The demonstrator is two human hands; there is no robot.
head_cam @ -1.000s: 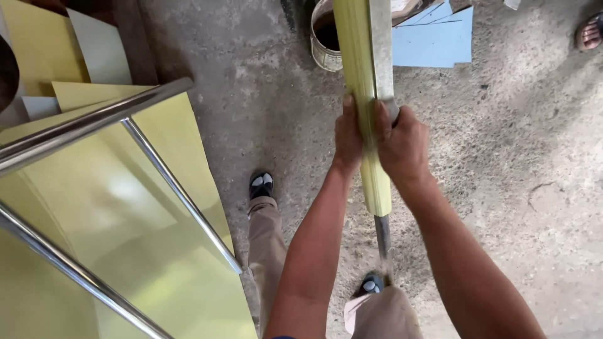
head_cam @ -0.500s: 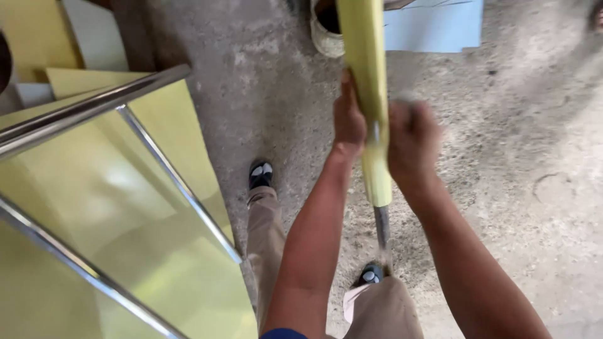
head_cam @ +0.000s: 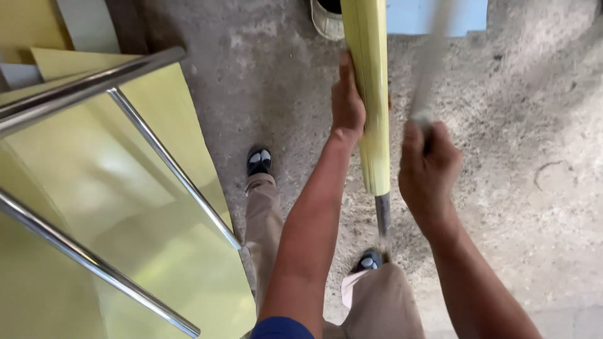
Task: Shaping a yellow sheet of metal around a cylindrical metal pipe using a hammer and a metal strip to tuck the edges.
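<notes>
Concrete floor (head_cam: 534,125); left hand (head_cam: 347,103) on panel (head_cam: 370,94)

The person's left hand (head_cam: 347,103) is clasped against the side of a long, upright yellow-green strip (head_cam: 372,94) mounted on a grey metal rod (head_cam: 382,216) that runs down to the concrete floor (head_cam: 534,125). The right hand (head_cam: 428,164), just beside the strip, grips a slim, motion-blurred tool (head_cam: 432,56). Glossy yellow panels (head_cam: 119,207) framed by steel tubes (head_cam: 169,166) stand at left; a bucket (head_cam: 326,19) sits near the strip's upper end.
</notes>
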